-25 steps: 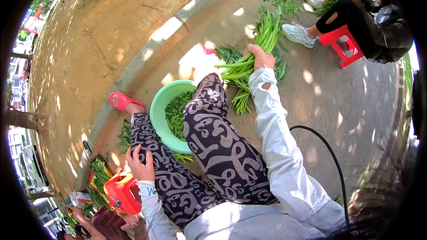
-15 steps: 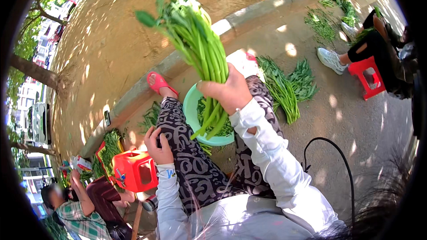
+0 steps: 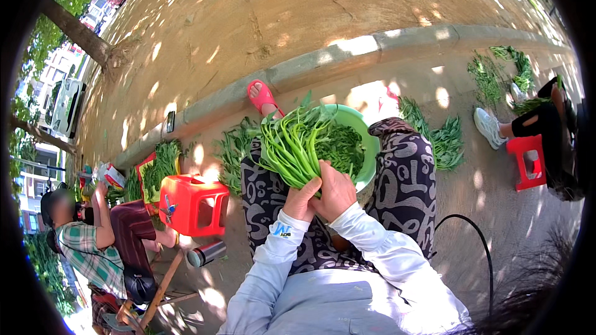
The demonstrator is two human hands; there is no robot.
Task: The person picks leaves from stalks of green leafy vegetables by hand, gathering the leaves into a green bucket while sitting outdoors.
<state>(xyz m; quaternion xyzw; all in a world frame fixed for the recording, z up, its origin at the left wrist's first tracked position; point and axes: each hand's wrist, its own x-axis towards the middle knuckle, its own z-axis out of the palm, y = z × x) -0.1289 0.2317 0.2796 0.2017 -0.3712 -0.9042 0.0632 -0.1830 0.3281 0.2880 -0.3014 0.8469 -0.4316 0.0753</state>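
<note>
A bunch of leafy greens [image 3: 288, 152] with long pale-green stems lies low over my lap, its leafy tops pointing away from me. Around its stem ends my left hand [image 3: 300, 201] and my right hand [image 3: 337, 190] are closed side by side, touching each other. Their fingers partly hide the ends of the stems. Between my knees stands a light green basin [image 3: 373, 155] with loose green leaves in it, and the bunch covers its left side.
To my left stand a red plastic stool [image 3: 189, 201] with scissors on it and a metal flask [image 3: 207, 253]. More greens [image 3: 234, 149] lie by my left leg and others [image 3: 447, 142] to the right. People sit on both sides; a concrete curb [image 3: 298, 74] runs ahead.
The bunch has come down from its raised position in my right hand toward my lap. My left hand, free and by my left knee before, now closes on the stems too. The view has shifted.
</note>
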